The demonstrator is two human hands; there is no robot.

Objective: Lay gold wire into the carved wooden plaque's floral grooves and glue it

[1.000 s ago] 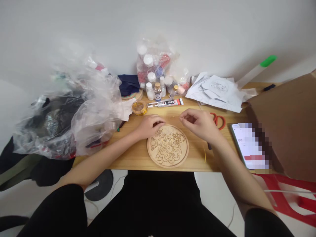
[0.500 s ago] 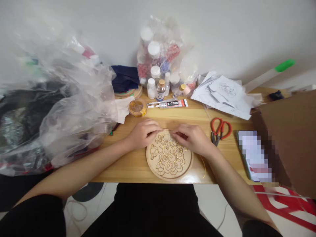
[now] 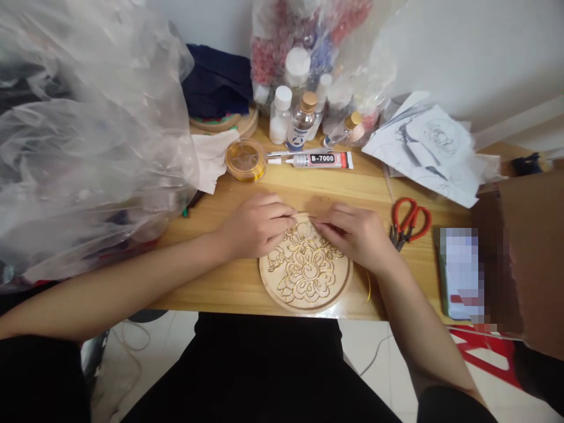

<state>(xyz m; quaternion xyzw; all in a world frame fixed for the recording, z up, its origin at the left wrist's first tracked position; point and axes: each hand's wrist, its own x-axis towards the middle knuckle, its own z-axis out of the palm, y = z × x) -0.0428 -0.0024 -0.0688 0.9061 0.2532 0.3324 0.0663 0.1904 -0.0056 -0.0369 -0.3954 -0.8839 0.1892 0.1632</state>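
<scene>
Wooden disc [image 3: 282, 298] at desk's front edge | your left hand [image 3: 258, 226], right hand [image 3: 358, 236] curled onto its far rim; hold unclear | likely laying gold wire [image 3: 307, 272]; next needed steady fingertips.

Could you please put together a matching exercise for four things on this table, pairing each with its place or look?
Things:
1. wooden disc
2. glue tube
3. scissors
4. wire spool

Descriptions:
A. red handles, lying to the right of the right hand
B. round and gold, beside the white tissue
C. touched by the left hand and the right hand
D. lying flat, marked B-7000

Pairs: 1-C; 2-D; 3-A; 4-B
</scene>
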